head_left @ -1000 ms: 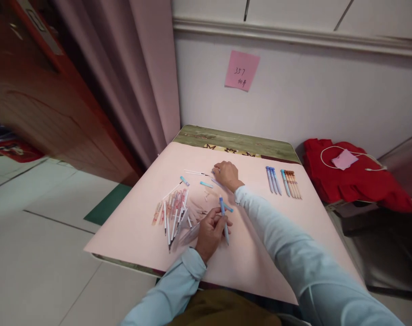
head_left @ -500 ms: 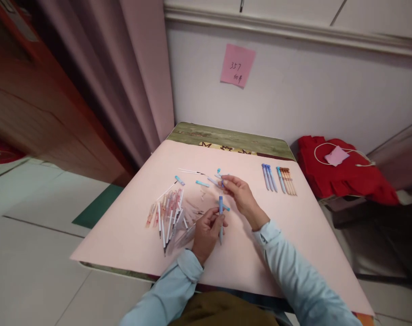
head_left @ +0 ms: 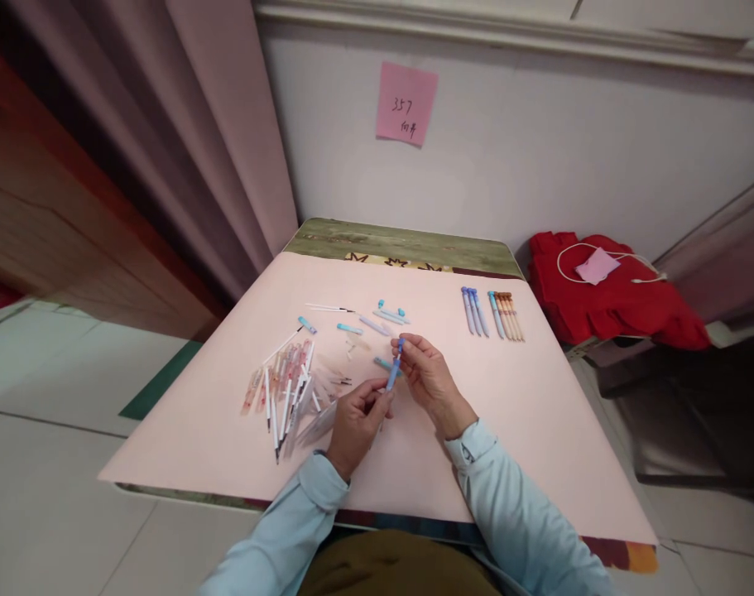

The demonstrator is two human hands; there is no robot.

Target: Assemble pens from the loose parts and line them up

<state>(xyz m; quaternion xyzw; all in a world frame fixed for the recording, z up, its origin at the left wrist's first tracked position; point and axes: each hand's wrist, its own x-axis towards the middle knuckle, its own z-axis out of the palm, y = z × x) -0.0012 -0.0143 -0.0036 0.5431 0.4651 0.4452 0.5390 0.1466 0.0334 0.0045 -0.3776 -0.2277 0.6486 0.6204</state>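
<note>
A blue pen body (head_left: 392, 377) is pinched in my left hand (head_left: 357, 420), tilted with its upper end to the right. My right hand (head_left: 434, 387) grips a small dark-blue pen top (head_left: 401, 343) between thumb and fingertips, at the upper end of the pen body. Just behind the pen lies a turquoise pen part (head_left: 382, 363), partly hidden. Beyond my hands are a lilac pen barrel (head_left: 375, 325), light-blue barrels (head_left: 391, 316) and small turquoise tops (head_left: 381, 305). White refills (head_left: 286, 406) and clear pinkish pen parts (head_left: 276, 377) lie heaped left of my left hand.
Finished-looking blue pens (head_left: 474, 312) and brown-topped pens (head_left: 511, 316) lie in rows at the right back of the pink-covered table (head_left: 525, 463). A red cloth bundle (head_left: 650, 306) with a white cord sits beyond its right edge. A pink note (head_left: 406, 103) hangs on the wall.
My right hand has come back from the loose parts and brought the small dark-blue top to the pen's upper end. The pen has tipped from upright to slanted. The view has shifted slightly.
</note>
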